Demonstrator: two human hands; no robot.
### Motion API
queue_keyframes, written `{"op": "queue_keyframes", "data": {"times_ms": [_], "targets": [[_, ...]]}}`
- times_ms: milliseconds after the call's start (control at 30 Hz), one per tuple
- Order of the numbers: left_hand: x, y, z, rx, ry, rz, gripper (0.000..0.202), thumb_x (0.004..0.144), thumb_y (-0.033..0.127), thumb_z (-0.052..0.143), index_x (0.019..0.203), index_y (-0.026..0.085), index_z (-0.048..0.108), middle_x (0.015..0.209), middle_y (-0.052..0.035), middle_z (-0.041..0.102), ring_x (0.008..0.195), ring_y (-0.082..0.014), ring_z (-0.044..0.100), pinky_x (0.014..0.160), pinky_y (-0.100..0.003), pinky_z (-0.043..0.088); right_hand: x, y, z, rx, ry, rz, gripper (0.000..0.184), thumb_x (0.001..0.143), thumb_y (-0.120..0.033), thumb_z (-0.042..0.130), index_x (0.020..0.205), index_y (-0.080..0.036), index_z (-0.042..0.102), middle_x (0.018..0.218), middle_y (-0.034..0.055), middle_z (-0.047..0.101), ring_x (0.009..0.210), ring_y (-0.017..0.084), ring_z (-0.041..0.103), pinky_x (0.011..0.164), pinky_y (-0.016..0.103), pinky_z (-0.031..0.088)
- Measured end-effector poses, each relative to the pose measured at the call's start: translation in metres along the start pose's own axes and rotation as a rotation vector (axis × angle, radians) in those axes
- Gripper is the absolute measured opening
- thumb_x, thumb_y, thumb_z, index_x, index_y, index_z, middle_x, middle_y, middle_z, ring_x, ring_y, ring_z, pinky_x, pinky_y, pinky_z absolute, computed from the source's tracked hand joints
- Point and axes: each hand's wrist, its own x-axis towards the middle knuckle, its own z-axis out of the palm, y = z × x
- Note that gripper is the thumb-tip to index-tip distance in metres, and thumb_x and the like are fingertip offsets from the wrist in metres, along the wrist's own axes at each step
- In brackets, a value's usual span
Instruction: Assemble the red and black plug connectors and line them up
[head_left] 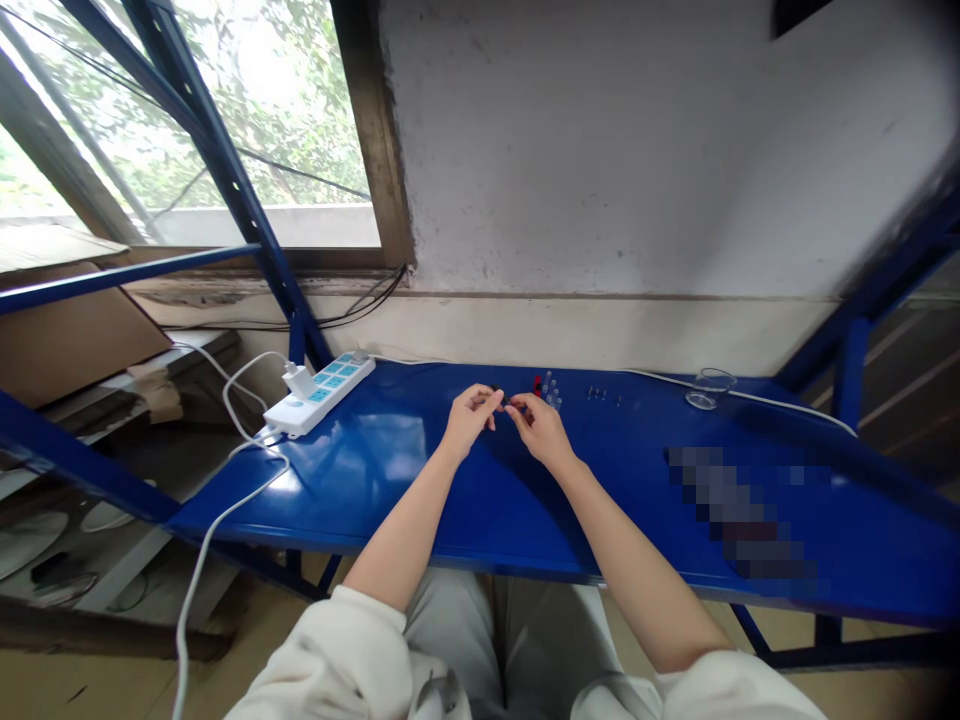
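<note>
Above the blue table (360, 490), my left hand (471, 418) and my right hand (541, 428) come close together at a small, slim black piece (504, 400). Thumb and fingers of each hand pinch it, one from either end; its exact kind is too small to make out. Just beyond my right hand stand several small clear tubes (551, 390). Beside them is a small red piece (537, 384), partly hidden by the hand. Farther right, several tiny parts (596, 394) lie on the table.
A white power strip (322, 395) with a plugged-in charger lies at the left, its white cable (202, 560) hanging over the edge. Near the back right stands a clear glass cup (705, 395). A pixelated dark object (739, 515) lies at the right. Blue frame posts (255, 230) rise on both sides.
</note>
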Motion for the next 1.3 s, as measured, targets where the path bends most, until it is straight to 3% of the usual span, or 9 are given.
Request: {"op": "queue_keyframes", "data": {"times_ms": [167,333,733,933,1133,1300], "targets": [[0.001,-0.005,-0.001,0.014,-0.018,0.009,0.031,0.071,0.044,0.058,0.079,0.015,0.053,0.064,0.0011,0.058,0.039,-0.0038,0.045,0.038,-0.018,0.031,0.000,-0.001,-0.002,-0.013,-0.010,0.001,0.023,0.083,-0.035,0.041,0.090,-0.018,0.055,0.080,0.0038,0.060,0.056,0.011,0.050,0.056,0.023,0.039],[0.001,-0.005,-0.003,0.002,-0.030,-0.015,0.037,0.071,0.043,0.059,0.095,0.015,0.060,0.069,-0.0009,0.058,0.041,-0.0038,0.045,0.039,-0.019,0.031,0.000,-0.001,-0.003,0.020,-0.040,-0.039,0.022,0.083,-0.035,0.042,0.090,-0.019,0.055,0.080,0.0038,0.061,0.057,0.011,0.051,0.057,0.024,0.040],[0.002,-0.005,-0.001,-0.046,0.095,-0.036,0.032,0.063,0.040,0.067,0.080,0.013,0.063,0.061,0.0004,0.055,0.043,-0.0045,0.045,0.040,-0.018,0.030,0.002,-0.004,-0.005,0.005,-0.134,0.049,0.018,0.080,-0.033,0.045,0.085,-0.019,0.055,0.075,0.0022,0.060,0.059,0.012,0.052,0.059,0.025,0.040],[0.004,-0.001,-0.006,-0.111,0.178,-0.010,0.032,0.067,0.041,0.063,0.085,0.015,0.060,0.066,0.0010,0.055,0.041,-0.0031,0.043,0.040,-0.018,0.032,0.009,-0.005,-0.029,-0.106,-0.199,0.027,0.017,0.075,-0.034,0.050,0.073,-0.018,0.055,0.073,0.0028,0.057,0.060,0.011,0.049,0.058,0.024,0.039],[0.001,-0.011,0.000,0.218,0.101,0.038,0.031,0.068,0.042,0.061,0.084,0.014,0.062,0.070,-0.0022,0.059,0.048,-0.0067,0.046,0.047,-0.021,0.039,0.011,0.008,-0.074,-0.064,-0.278,0.262,0.020,0.073,-0.037,0.052,0.074,-0.018,0.055,0.060,0.0008,0.057,0.054,0.012,0.051,0.052,0.023,0.038],[-0.003,-0.016,0.016,0.713,-0.088,0.209,0.021,0.071,0.034,0.059,0.085,0.019,0.066,0.075,-0.0040,0.064,0.064,-0.0138,0.053,0.063,-0.026,0.042,-0.002,0.034,-0.074,-0.186,-0.182,0.347,0.017,0.076,-0.034,0.049,0.078,-0.018,0.054,0.067,0.0027,0.062,0.062,0.014,0.057,0.057,0.024,0.039]]}}
